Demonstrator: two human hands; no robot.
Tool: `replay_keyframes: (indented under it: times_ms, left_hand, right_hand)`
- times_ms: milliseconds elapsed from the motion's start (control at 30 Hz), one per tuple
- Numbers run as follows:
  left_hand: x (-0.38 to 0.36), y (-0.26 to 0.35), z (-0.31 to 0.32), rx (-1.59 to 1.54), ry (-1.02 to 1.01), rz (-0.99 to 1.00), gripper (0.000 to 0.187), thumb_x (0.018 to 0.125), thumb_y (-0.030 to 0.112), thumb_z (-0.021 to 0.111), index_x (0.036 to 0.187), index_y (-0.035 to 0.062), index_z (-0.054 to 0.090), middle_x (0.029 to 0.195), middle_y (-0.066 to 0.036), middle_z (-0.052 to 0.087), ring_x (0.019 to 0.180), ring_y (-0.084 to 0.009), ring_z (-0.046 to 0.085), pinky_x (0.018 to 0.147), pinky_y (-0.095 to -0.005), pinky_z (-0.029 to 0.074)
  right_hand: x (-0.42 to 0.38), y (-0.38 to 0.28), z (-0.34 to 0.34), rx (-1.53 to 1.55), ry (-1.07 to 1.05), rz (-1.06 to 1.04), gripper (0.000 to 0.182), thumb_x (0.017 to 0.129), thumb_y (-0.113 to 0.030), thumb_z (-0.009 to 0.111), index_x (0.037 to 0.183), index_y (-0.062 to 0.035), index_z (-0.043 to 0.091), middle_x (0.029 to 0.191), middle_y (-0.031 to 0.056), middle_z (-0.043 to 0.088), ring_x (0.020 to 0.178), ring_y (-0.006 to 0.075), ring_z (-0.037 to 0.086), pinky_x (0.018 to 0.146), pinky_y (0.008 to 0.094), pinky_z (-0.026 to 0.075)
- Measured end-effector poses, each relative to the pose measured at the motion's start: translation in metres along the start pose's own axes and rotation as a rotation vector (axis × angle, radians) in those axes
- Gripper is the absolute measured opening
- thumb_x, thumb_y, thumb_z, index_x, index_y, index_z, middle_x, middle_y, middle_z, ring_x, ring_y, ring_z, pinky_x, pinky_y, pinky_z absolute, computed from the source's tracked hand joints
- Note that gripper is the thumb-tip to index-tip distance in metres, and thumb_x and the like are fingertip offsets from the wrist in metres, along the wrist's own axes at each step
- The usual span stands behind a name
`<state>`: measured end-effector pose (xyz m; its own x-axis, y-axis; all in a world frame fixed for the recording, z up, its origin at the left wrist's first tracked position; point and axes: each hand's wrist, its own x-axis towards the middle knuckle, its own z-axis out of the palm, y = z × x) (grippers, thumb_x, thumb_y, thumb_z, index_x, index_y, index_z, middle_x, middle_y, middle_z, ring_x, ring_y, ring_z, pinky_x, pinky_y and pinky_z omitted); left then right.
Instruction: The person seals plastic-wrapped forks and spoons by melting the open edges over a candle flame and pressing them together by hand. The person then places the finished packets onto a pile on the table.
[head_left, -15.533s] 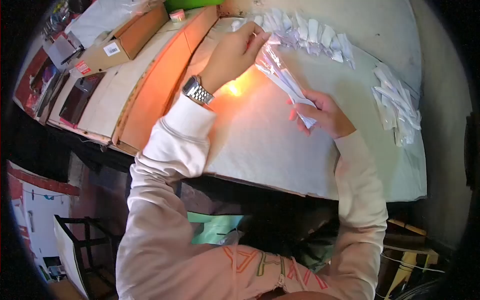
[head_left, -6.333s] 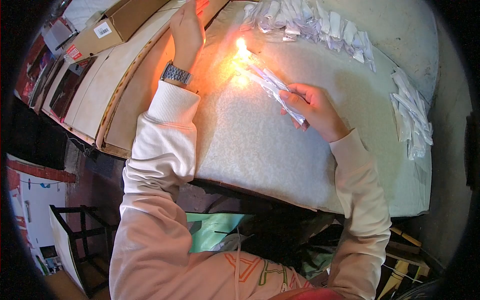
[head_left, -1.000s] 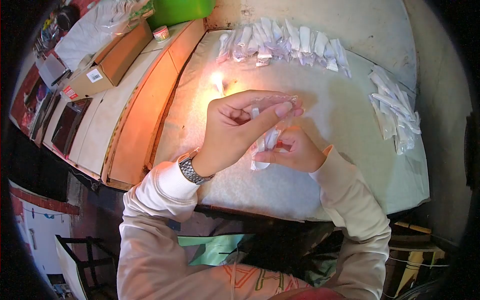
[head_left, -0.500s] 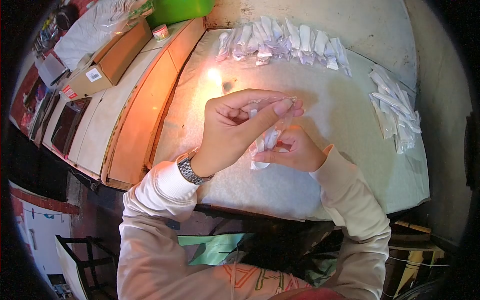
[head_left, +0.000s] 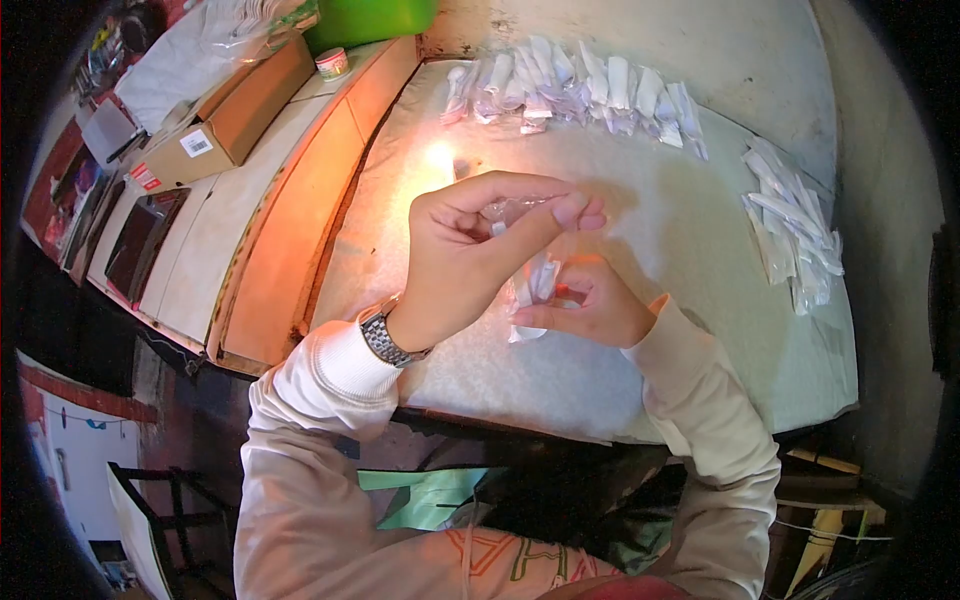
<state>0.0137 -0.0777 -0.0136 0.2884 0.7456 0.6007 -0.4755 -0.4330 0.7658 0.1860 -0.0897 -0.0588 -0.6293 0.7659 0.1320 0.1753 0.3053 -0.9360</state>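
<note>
Both hands, left (head_left: 470, 250) and right (head_left: 590, 305), are closed on one clear packet (head_left: 530, 285) above the tabletop (head_left: 620, 380); many finished packets (head_left: 570, 85) are laid in rows near the flame (head_left: 440, 155), with a pile (head_left: 795, 235) seemingly left.

My left hand (head_left: 470, 250): centre of frame, pinching the top of a clear plastic packet (head_left: 530, 285).
My right hand (head_left: 590, 305): just below it, gripping the packet's lower end.
Flame (head_left: 440, 157): small, above my left hand.
Packet row (head_left: 575, 90): top centre.
Packet pile (head_left: 795, 225): right edge.
Cardboard box (head_left: 225, 115): upper left.
</note>
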Motion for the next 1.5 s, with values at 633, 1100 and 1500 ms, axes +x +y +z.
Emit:
replay_keyframes:
  times_ms: [633,1100,1500]
  left_hand:
    - [0.018,0.016,-0.017,0.036,0.215,0.071,0.019,0.091,0.006,0.052,0.101,-0.0082,0.059,0.1,-0.022,0.065,0.094,-0.032,0.065,0.088,-0.0411,0.052]
    - [0.034,0.01,-0.035,0.243,0.322,0.274,0.031,0.088,0.001,0.059,0.115,-0.008,0.047,0.092,-0.02,0.068,0.088,-0.0229,0.068,0.077,-0.0268,0.053]
    - [0.037,0.014,-0.037,0.238,0.27,0.224,0.042,0.084,-0.002,0.062,0.121,-0.0084,0.042,0.098,-0.022,0.067,0.091,-0.0234,0.067,0.08,-0.0272,0.054]
  right_hand:
    - [0.005,0.006,-0.004,0.352,0.139,-0.043,0.025,0.088,-0.016,0.063,0.107,-0.0006,0.056,0.095,0.0059,0.062,0.085,0.0137,0.062,0.075,0.0282,0.051]
    - [0.007,-0.003,-0.015,0.251,0.453,-0.055,0.032,0.089,-0.017,0.062,0.113,0.0033,0.056,0.095,0.0087,0.062,0.077,0.0161,0.061,0.059,0.0279,0.052]
    - [0.005,0.002,-0.023,0.222,0.43,-0.069,0.037,0.09,-0.02,0.06,0.116,0.0053,0.053,0.096,0.011,0.062,0.077,0.0168,0.06,0.058,0.0287,0.051]
